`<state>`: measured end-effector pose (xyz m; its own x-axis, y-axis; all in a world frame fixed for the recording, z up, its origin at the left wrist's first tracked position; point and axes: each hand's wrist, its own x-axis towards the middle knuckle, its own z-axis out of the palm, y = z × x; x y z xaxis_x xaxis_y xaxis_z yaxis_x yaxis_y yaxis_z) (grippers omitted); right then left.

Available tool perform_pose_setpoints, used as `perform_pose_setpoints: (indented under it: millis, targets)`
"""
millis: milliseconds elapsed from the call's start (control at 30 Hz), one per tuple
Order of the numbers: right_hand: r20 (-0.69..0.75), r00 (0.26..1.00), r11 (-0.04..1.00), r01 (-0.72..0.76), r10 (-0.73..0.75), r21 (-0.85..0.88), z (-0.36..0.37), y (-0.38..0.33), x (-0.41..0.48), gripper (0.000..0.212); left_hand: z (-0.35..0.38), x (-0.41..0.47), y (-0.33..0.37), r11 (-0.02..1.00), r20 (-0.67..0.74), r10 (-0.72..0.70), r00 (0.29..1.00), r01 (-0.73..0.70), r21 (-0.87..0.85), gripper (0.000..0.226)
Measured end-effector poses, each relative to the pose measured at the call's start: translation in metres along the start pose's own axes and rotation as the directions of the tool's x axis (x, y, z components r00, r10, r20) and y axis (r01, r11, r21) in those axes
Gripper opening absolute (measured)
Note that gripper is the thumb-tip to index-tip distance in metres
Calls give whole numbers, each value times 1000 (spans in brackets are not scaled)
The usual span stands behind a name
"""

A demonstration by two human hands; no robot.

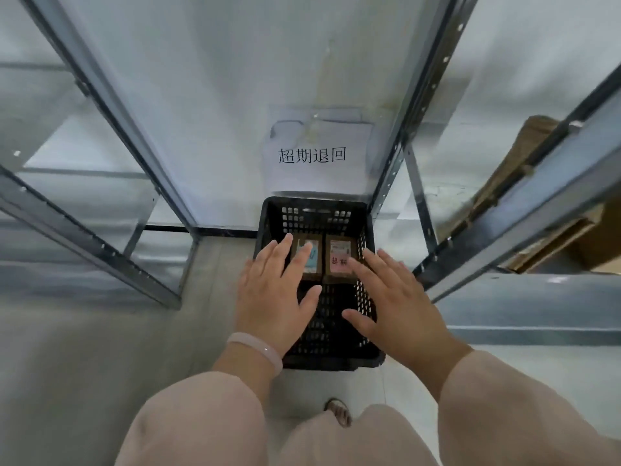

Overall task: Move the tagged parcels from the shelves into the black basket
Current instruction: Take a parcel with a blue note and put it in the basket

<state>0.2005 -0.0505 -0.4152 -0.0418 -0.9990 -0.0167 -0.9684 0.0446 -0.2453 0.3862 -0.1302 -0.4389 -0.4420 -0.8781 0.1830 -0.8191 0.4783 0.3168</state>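
Note:
A black perforated basket stands on the floor against the wall, straight below me. Two brown parcels lie side by side in its far half. The left parcel has a white and blue label, and the right parcel carries a pink tag. My left hand hovers over the basket's left side, fingers spread, its fingertips above the left parcel. My right hand is spread over the right side, fingertips near the pink-tagged parcel. Neither hand holds anything.
Metal shelving frames rise on the left and right. Brown cardboard boxes sit on the right shelf. A paper sign with printed characters hangs on the wall above the basket. My foot is near the basket's front edge.

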Motion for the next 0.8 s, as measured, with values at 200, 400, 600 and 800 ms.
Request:
perform_pose_setpoints:
  millis: [200, 400, 600, 800]
  targets:
    - [-157, 986, 996, -71, 61, -53, -66, -18, -89, 78, -57, -48, 67, 983, -115, 174, 978, -179, -35, 65]
    - [-258, 959, 986, -145, 120, -80, -143, -1, -175, 77, -117, -68, 150, 949, -186, 304, 934, -313, -21, 62]
    - [-485, 863, 966, -225, 138, -126, -229, 48, -234, 72, -176, -61, 253, 873, -290, 476, 830, -485, 46, 63]
    - [-615, 773, 948, -290, 151, -132, -301, 119, -286, 72, -197, -48, 368, 817, -392, 548, 739, -573, 62, 60]
